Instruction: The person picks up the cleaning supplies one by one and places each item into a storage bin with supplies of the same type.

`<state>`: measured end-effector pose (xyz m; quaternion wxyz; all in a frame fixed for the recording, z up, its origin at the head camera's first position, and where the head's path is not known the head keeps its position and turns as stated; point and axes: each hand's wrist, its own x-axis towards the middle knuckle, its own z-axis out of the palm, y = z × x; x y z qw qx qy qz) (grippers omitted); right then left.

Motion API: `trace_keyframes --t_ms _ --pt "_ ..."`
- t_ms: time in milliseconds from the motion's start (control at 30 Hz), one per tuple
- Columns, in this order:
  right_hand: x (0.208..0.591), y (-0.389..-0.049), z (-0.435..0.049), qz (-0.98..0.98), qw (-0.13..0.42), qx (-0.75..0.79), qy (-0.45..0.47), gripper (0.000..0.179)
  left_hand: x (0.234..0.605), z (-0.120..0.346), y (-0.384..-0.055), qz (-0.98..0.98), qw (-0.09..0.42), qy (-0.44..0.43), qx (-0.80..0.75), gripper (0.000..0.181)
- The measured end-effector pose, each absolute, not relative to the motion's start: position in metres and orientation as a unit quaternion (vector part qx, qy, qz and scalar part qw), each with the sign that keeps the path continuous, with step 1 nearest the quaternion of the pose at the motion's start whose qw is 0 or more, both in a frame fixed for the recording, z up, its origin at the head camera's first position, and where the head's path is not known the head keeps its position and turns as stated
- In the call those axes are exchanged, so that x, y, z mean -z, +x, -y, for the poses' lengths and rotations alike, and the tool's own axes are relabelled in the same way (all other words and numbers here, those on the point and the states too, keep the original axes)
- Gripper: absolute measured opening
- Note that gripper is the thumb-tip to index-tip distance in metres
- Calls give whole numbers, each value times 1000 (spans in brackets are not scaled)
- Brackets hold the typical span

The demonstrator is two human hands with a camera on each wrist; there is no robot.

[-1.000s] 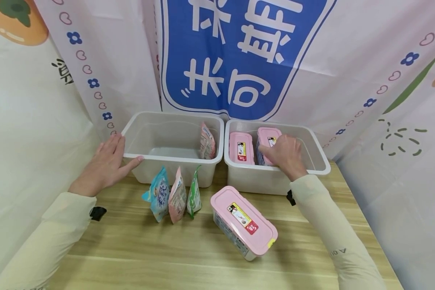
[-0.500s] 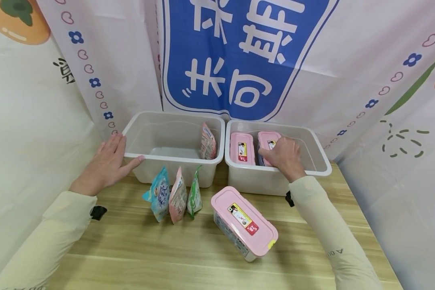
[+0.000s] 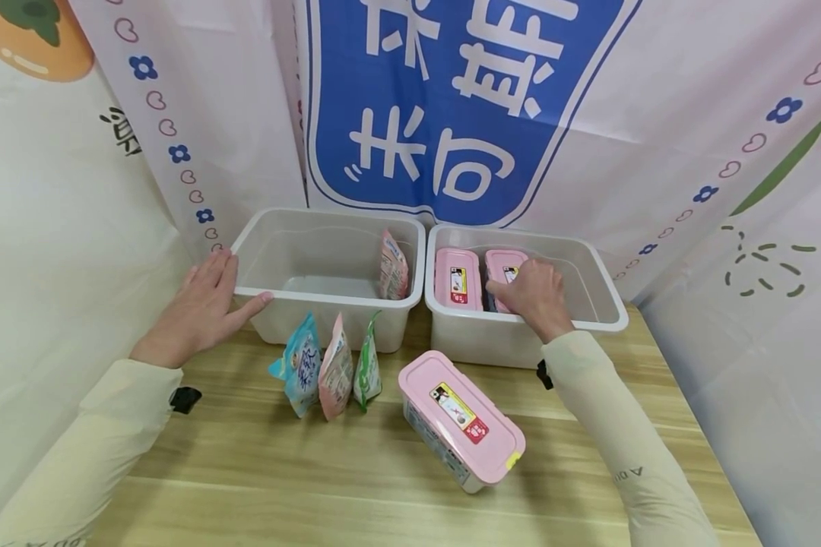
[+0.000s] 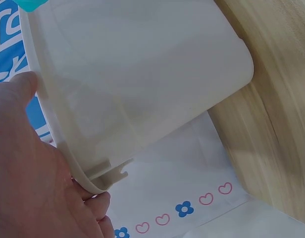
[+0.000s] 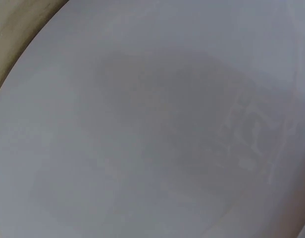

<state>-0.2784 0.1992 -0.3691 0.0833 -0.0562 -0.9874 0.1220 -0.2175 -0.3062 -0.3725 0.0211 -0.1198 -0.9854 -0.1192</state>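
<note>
In the head view my left hand [image 3: 194, 308] rests on the near left corner of the left white bin [image 3: 328, 304], fingers and thumb extended along its rim. The left wrist view shows the thumb touching the rim [image 4: 46, 111]. My right hand [image 3: 537, 296] reaches into the right white bin [image 3: 486, 338] and grips a pink-lidded tub [image 3: 502, 262], partly hidden by the hand. Another pink-lidded tub [image 3: 457, 277] stands to its left in that bin. A third tub [image 3: 461, 414] sits on the table in front. The right wrist view shows mostly the bin's wall [image 5: 142, 124].
Blue [image 3: 302, 365], pink [image 3: 337, 371] and green [image 3: 367, 365] pouches stand in a row before the left bin. Inside that bin, a pink pouch [image 3: 393, 270] leans at the right end. Printed cloth [image 3: 404, 114] hangs behind the bins.
The gripped tub has sunk slightly lower in the right bin, with my right hand on it. My left hand keeps its place on the left bin's rim.
</note>
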Motion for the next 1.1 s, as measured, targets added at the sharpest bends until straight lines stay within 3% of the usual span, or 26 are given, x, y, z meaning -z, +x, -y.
trace_keyframes --t_ms 400,1100 --pt "369 -281 -198 988 80 -118 -54 58 369 306 -218 986 18 -119 119 105" --pt "375 -283 -195 989 25 -132 -64 57 371 308 -218 986 17 -124 110 104"
